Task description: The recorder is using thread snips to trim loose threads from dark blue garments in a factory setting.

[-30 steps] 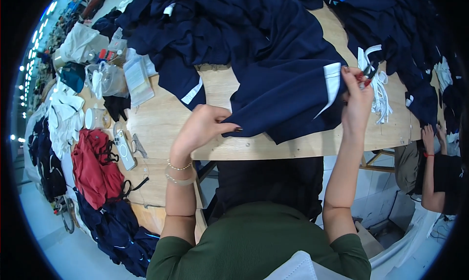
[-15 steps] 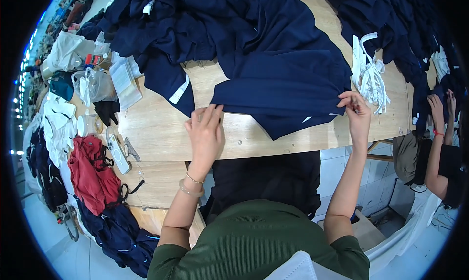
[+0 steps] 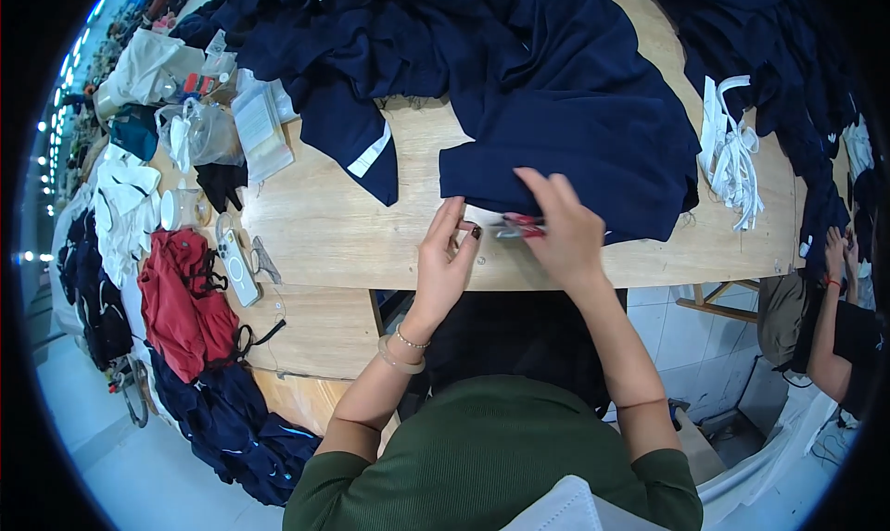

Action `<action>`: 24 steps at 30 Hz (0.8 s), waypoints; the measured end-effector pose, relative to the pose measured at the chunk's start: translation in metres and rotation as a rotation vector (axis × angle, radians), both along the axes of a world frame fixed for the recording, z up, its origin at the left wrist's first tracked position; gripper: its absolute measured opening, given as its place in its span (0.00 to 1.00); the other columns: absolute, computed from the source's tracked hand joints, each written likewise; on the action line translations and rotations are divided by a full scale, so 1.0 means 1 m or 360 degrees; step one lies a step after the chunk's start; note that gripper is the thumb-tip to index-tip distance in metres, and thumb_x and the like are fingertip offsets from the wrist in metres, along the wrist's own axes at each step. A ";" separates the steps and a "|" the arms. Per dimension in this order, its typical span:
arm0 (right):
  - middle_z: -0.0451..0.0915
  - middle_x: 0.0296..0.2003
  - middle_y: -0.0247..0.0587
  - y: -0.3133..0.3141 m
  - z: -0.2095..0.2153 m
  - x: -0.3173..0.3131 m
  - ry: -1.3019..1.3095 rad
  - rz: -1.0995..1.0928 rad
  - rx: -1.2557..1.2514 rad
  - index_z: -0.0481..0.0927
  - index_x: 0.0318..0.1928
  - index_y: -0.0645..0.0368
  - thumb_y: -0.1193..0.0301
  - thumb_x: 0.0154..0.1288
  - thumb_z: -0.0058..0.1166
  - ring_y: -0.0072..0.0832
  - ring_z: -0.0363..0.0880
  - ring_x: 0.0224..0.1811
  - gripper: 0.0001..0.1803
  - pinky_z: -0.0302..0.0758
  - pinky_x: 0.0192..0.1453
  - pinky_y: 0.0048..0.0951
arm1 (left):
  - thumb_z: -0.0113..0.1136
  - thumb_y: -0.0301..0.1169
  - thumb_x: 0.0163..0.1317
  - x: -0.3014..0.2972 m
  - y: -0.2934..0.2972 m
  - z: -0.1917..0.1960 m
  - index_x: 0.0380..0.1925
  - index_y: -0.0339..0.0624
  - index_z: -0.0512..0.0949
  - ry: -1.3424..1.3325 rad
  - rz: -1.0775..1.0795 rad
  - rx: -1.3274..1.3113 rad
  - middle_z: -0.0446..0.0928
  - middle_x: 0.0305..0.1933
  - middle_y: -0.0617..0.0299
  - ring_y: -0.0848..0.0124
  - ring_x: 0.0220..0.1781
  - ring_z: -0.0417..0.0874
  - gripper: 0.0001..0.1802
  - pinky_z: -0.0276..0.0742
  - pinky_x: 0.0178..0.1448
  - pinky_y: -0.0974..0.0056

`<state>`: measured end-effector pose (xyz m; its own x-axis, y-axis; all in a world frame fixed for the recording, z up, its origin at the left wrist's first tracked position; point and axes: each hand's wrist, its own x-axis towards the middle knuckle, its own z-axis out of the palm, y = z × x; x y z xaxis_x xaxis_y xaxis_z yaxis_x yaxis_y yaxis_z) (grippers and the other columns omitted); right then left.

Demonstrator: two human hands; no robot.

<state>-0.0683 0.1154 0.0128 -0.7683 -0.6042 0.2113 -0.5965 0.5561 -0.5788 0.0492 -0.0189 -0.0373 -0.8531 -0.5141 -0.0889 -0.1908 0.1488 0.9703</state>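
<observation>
A navy blue garment [image 3: 575, 142] lies spread on the wooden table in front of me, its lower left corner close to my left hand. My left hand [image 3: 445, 262] has its fingertips at that corner's edge, with the thumb held apart from the fingers. Slightly blurred, my right hand [image 3: 570, 239] is closed on small red-handled thread snips [image 3: 525, 225]. Their metal tips point left, toward my left thumb, and lie just below the garment's edge. The index finger of the right hand reaches out over the cloth.
More navy garments [image 3: 371, 49] are heaped at the back. White strips [image 3: 732, 160] lie to the right. Leftward are a plastic bag [image 3: 199, 132], a phone [image 3: 238, 267], a clear cup [image 3: 181, 207] and red cloth [image 3: 181, 295]. Another person's hands [image 3: 842, 253] handle navy cloth at far right.
My right hand has left the garment's right end, moved left and now holds red thread snips. The garment's pointed lower flap no longer shows. My left hand remains by the left corner.
</observation>
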 end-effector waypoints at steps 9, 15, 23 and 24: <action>0.70 0.25 0.37 0.002 -0.002 -0.006 -0.0166 0.0056 -0.0591 0.81 0.38 0.56 0.83 0.49 0.62 0.28 0.75 0.21 0.13 0.73 0.26 0.22 | 0.47 0.50 0.72 -0.029 0.010 0.026 0.60 0.43 0.68 0.0358 0.0418 0.2366 0.71 0.62 0.61 0.72 0.56 0.71 0.26 0.65 0.63 0.65; 0.66 0.24 0.31 0.037 0.027 -0.006 -0.0242 -0.0143 -0.0760 0.82 0.36 0.64 0.87 0.54 0.60 0.16 0.65 0.23 0.09 0.63 0.25 0.18 | 0.49 0.42 0.72 -0.026 0.009 0.049 0.50 0.43 0.73 0.0603 0.0387 0.2194 0.77 0.51 0.63 0.71 0.50 0.78 0.16 0.79 0.57 0.65; 0.72 0.33 0.30 0.043 0.040 -0.002 -0.0896 -0.0212 -0.1123 0.75 0.45 0.63 0.84 0.58 0.59 0.12 0.68 0.32 0.15 0.65 0.36 0.13 | 0.49 0.37 0.73 -0.039 0.022 0.079 0.43 0.40 0.75 0.0684 0.0288 0.1907 0.80 0.38 0.59 0.67 0.43 0.83 0.12 0.81 0.59 0.57; 0.75 0.36 0.31 0.050 0.041 -0.005 -0.0926 -0.0234 -0.1114 0.73 0.48 0.62 0.80 0.61 0.60 0.13 0.70 0.34 0.15 0.67 0.37 0.14 | 0.48 0.37 0.73 -0.040 0.023 0.080 0.42 0.40 0.74 0.0697 0.0269 0.1922 0.80 0.38 0.58 0.67 0.43 0.84 0.12 0.80 0.59 0.56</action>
<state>-0.0729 0.1651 0.0533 -0.9270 -0.3720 0.0482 -0.0573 0.0134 -0.9983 0.0090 0.0037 0.0431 -0.8618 -0.4083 -0.3010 0.2444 -0.8541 0.4590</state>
